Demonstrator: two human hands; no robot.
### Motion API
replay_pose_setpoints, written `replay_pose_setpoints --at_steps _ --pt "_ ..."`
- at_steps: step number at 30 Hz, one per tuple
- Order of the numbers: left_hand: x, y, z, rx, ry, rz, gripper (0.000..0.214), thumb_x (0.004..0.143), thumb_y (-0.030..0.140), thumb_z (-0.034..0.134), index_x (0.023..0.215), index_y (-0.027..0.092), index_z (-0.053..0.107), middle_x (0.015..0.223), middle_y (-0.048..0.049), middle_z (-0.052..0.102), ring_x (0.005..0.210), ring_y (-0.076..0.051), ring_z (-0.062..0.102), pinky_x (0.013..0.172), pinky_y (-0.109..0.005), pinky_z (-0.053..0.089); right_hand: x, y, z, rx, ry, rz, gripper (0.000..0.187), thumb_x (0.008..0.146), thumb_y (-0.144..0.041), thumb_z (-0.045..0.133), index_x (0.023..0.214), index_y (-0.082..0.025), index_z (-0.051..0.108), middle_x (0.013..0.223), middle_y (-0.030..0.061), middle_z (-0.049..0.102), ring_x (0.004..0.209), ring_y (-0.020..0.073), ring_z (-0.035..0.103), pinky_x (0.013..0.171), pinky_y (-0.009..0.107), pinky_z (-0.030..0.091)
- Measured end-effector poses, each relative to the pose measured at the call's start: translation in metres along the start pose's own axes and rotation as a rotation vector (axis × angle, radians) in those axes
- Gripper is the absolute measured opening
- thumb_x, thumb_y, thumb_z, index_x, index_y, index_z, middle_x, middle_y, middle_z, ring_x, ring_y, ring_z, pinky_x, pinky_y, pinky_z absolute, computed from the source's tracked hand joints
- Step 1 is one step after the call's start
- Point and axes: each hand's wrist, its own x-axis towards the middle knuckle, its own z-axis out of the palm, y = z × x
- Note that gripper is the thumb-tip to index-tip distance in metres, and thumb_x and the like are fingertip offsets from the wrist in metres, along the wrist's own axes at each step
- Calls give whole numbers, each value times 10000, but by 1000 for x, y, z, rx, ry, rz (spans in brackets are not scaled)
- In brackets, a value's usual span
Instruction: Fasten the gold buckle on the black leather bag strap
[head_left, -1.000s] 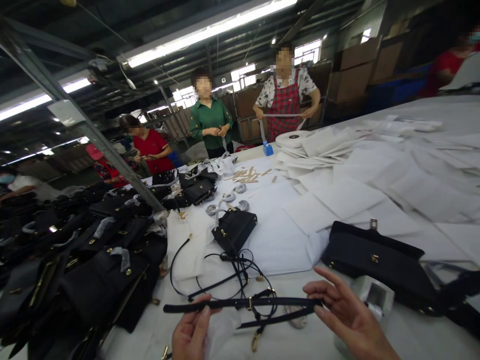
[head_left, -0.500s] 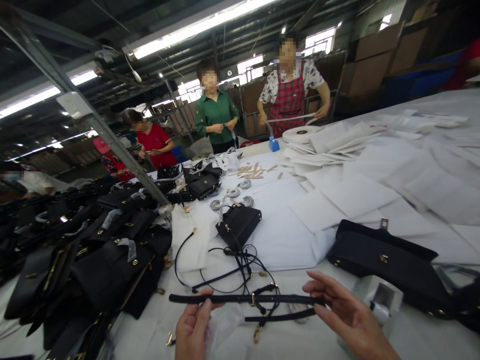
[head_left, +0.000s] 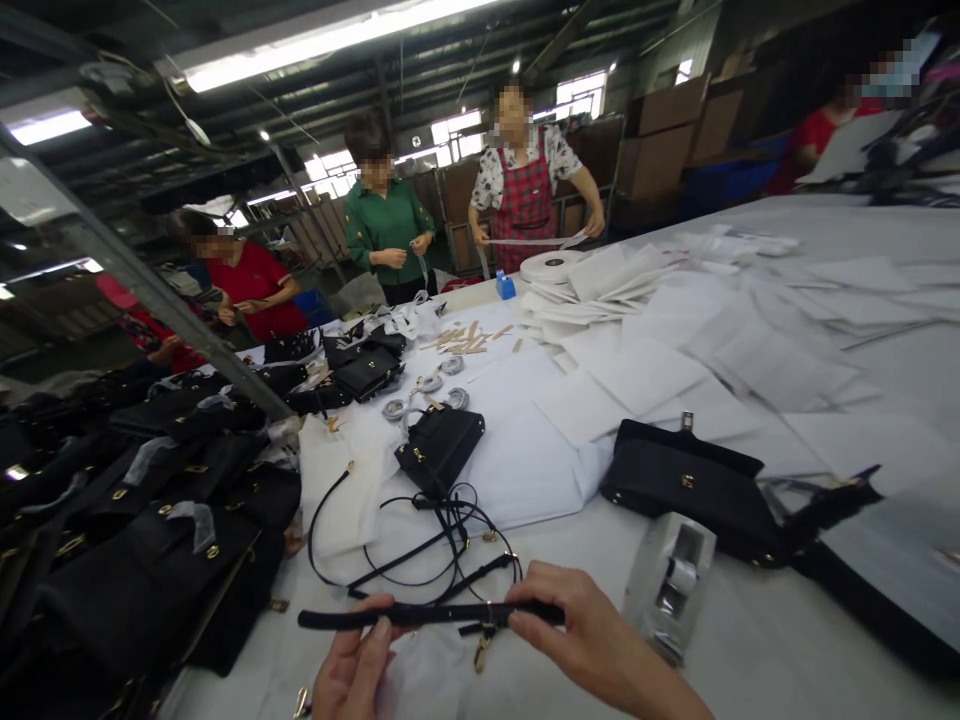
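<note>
A black strap (head_left: 431, 614) with gold fittings stretches level between my two hands, close in front of me. My left hand (head_left: 352, 660) pinches it near its left end, thumb on the near side. Toward its right end, my right hand (head_left: 570, 625) grips it with fingers closed round it. A gold clasp (head_left: 481, 655) hangs just below the strap, near the right fingers. Crumpled clear plastic (head_left: 424, 675) lies beside my left hand. Right behind the hands are loose thin black straps (head_left: 450, 540), tangled on the table, and a small black handbag (head_left: 441, 448).
Black handbags (head_left: 150, 560) are heaped at left, beside a slanting metal post (head_left: 180, 330). A tape dispenser (head_left: 671, 580) and an open black bag (head_left: 686, 490) are at right. White sheets (head_left: 637, 360) cover the table beyond. Co-workers (head_left: 517, 190) stand across it.
My right hand has moved left along the strap and closed on it; its fingers were more spread before. The view has swung right, bringing more of the right side into sight.
</note>
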Motion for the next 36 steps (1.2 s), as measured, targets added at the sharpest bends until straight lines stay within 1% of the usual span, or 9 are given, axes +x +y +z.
replay_pose_setpoints --at_steps 5,11,16,20,24,28,30,33,36 --pt "-3 5 0 2 7 19 454 594 469 819 922 209 645 639 -18 761 741 -226 721 658 -239 533 1 -1 7 35 -6 81 132 781 -179 599 817 -221 718 706 -5 712 646 177 608 582 254 428" --pt "-8 9 12 -22 13 52 423 579 433 826 883 181 676 652 -45 763 716 -255 726 649 -292 555 8 -6 17 -11 -16 116 161 828 -309 583 834 -224 720 671 0 701 602 179 595 551 264 408" --pt "-8 1 12 4 -13 82 431 600 447 816 910 179 680 642 -46 758 708 -237 721 648 -275 548 11 -9 31 -119 -4 161 275 808 -461 608 940 -234 689 821 39 726 719 232 639 695 354 441" --pt "-8 -5 12 52 -1 105 443 578 460 826 876 164 687 609 -50 747 682 -230 715 656 -278 544 13 -9 45 -239 25 196 280 829 -476 571 767 -218 663 793 53 699 776 268 635 716 401 427" --pt "-10 -9 13 56 -12 91 487 567 464 827 909 144 695 607 -63 744 649 -235 710 608 -279 537 14 -13 52 -291 68 222 319 827 -519 556 770 -217 637 827 60 633 737 269 618 698 425 440" --pt "-9 -7 8 59 22 100 501 562 433 833 945 139 696 628 -68 751 663 -243 709 619 -286 539 9 -16 50 -170 11 130 232 775 -353 669 956 -213 630 936 68 604 857 263 606 796 417 466" --pt "-7 -3 2 57 67 114 547 567 400 835 1024 143 679 656 -59 759 692 -247 711 638 -288 541 6 -13 48 -94 -28 51 326 746 -209 688 1061 -223 607 961 59 596 904 239 597 821 371 470" --pt "-2 2 -6 33 74 103 651 591 378 827 1161 149 615 702 -51 771 741 -235 712 668 -269 537 4 -2 49 -87 -36 -40 192 803 -124 596 956 -227 649 871 39 587 797 203 597 730 321 472" --pt "0 4 -11 15 59 65 641 610 392 818 1162 150 600 753 -56 783 771 -207 708 700 -238 526 4 8 53 -88 46 -90 186 809 -87 556 911 -210 651 824 38 590 746 201 592 675 309 463"
